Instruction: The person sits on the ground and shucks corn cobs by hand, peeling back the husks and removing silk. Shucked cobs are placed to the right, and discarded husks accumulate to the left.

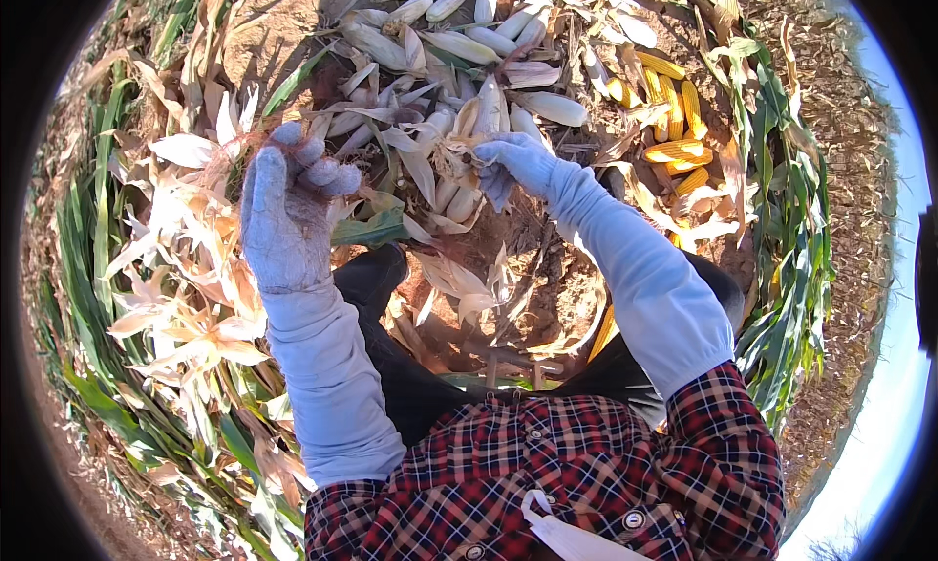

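My left hand (293, 202), in a whitish knit glove, is raised with its palm up and its fingers loosely curled. Reddish corn silk clings to the fingers, and no ear lies in the palm. My right hand (516, 167), gloved too, reaches to a tuft of dry husk (454, 158) at the end of an unhusked ear of corn (489, 110). Its fingertips meet the tuft, but whether they grip it is hidden. Beyond both hands lies a pile of ears in pale husks (462, 46).
Husked yellow ears (670, 106) lie in a group to the right. Loose dry husks (198, 268) are heaped at left. Green corn stalks (788, 216) border the right side, others (95, 231) the left. A husk strip (579, 539) rests against my plaid shirt.
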`<state>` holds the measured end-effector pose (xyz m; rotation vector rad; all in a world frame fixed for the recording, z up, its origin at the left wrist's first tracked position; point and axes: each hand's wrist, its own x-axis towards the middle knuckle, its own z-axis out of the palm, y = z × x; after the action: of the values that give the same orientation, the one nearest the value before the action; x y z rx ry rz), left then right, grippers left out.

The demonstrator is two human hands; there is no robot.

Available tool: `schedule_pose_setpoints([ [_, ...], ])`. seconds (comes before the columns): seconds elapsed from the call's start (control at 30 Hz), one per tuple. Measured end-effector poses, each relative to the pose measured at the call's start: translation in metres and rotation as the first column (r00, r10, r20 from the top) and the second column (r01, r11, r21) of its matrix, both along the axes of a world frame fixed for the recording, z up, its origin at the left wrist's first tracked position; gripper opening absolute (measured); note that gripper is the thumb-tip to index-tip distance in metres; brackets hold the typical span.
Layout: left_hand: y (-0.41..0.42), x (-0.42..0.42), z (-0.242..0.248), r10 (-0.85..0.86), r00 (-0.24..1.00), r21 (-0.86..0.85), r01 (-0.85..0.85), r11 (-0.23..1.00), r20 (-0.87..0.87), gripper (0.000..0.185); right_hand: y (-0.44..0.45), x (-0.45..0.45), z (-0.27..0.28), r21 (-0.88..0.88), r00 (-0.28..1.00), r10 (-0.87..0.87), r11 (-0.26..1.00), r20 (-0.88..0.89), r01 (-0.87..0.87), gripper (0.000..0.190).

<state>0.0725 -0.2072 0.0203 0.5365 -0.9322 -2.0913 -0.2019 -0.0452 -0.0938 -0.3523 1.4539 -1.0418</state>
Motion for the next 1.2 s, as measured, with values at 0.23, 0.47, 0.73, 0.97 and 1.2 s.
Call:
schedule_pose_setpoints([
  [0.23, 0.053, -0.053, -0.012, -0.148, 0.731, -0.402, 0.519, 0.755, 0.667, 0.086, 0.043, 0.035, 0.108, -0.266, 0.998, 0.056, 0.963, 0.043, -0.043, 0.030],
  [0.47, 0.086, -0.087, -0.043, -0.209, 0.929, -0.427, 0.329, 0.842, 0.304, 0.052, 0.074, 0.063, 0.121, -0.305, 0.992, -0.009, 0.952, -0.125, -0.030, 0.030],
  [0.73, 0.040, -0.097, -0.069, 0.076, 0.902, -0.138, -0.019, 0.990, 0.425, 0.026, 0.082, 0.072, 0.099, -0.231, 0.922, 0.349, 0.895, -0.166, -0.381, 0.034],
  [0.97, -0.012, -0.072, -0.089, 0.151, 0.946, -0.017, -0.153, 0.988, 0.288, 0.025, 0.129, 0.108, 0.098, -0.023, 0.404, 0.696, 0.487, -0.593, -0.873, 0.041],
  [1.2, -0.018, -0.049, -0.069, 0.098, 0.936, 0.120, -0.146, 0.982, 0.338, 0.034, 0.158, 0.115, 0.106, 0.246, -0.003, 0.789, 0.187, -0.614, -0.951, 0.039],
])
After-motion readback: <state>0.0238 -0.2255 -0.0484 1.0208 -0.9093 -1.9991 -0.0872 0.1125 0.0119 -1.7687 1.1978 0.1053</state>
